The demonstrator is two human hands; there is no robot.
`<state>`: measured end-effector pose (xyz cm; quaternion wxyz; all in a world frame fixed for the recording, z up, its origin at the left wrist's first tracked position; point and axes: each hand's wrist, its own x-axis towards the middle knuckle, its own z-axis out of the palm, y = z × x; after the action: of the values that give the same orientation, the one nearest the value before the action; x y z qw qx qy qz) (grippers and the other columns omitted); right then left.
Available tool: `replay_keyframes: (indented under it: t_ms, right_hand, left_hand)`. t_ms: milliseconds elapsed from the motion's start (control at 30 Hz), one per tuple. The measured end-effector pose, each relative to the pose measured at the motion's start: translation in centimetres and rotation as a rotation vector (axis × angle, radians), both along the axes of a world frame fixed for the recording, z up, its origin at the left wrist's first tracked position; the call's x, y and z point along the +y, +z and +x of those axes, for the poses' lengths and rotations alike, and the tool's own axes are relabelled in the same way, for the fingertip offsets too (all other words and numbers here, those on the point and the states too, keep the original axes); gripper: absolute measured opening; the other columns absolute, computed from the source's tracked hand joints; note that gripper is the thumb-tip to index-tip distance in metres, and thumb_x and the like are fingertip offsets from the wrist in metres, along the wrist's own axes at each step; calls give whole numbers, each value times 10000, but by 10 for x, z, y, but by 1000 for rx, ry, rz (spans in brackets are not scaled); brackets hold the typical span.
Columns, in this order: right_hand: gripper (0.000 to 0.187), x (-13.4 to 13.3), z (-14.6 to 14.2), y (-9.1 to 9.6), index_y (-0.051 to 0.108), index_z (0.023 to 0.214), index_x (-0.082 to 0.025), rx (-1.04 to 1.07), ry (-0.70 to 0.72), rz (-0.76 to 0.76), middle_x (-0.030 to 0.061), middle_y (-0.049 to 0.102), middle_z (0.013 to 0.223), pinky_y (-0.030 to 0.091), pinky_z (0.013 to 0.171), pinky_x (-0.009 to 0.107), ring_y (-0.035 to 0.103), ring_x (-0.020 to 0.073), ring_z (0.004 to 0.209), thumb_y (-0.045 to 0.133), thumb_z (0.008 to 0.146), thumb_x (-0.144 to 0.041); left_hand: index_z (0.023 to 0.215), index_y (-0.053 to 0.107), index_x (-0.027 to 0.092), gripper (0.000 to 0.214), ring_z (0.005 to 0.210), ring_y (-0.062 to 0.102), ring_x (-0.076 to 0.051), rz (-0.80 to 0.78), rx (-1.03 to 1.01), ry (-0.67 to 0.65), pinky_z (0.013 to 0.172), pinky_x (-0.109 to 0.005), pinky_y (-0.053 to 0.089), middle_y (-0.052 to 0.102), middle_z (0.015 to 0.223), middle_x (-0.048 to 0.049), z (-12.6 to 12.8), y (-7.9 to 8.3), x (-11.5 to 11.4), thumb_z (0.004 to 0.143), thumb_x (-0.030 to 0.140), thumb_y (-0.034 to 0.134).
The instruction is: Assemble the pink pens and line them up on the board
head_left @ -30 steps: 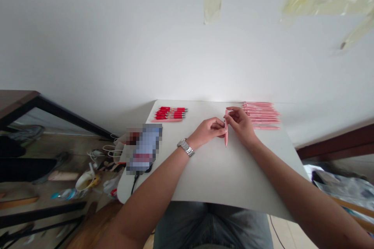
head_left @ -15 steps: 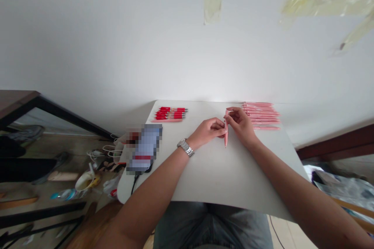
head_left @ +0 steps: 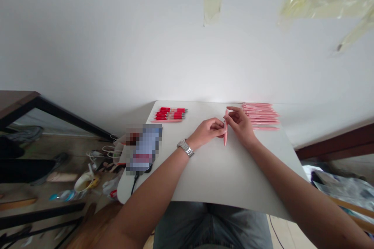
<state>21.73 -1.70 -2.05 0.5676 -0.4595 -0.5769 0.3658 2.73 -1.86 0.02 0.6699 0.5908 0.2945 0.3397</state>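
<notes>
A pink pen point(head_left: 225, 138) stands nearly upright in my view above the middle of the white table point(head_left: 216, 179). My left hand point(head_left: 208, 131), with a metal watch at the wrist, pinches it around its middle. The fingers of my right hand point(head_left: 239, 121) close on its upper part. To the right of my right hand lies a row of several pink pens point(head_left: 263, 116), side by side. Several red pens point(head_left: 172, 113) are lined up at the table's back left, and a single pink pen point(head_left: 167, 121) lies just in front of them.
A phone point(head_left: 144, 148), blurred out, sits at the left edge of the table with a cable point(head_left: 134, 183) plugged in. The wall point(head_left: 187, 54) rises directly behind the table. A dark-framed desk point(head_left: 20, 99) stands at left, with a cup point(head_left: 83, 182) on the floor near it.
The held pink pen's lower end has shifted very slightly up and left. Both hands stay almost where they were, still on the pen.
</notes>
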Motion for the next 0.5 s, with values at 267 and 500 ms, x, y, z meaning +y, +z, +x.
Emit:
replay_keyframes:
  t_ms: [267,500]
  right_hand:
    - [516,-3,-1,3,587,1302,-260,18,-31,16,11,672,906,558,765,355,668,183,831,756,882,-509]
    - [400,-5,2,10,677,987,-227,-31,-6,-27,29,688,864,565,768,367,648,183,787,655,926,-622]
  left_hand:
    - [990,665,128,407,897,720,-181,9,-34,-3,892,-387,599,732,968,-88,0,0,0,812,451,836]
    - [1032,666,143,423,902,715,-170,1,-78,34,896,-381,606,735,988,-75,1,-5,3,811,462,835]
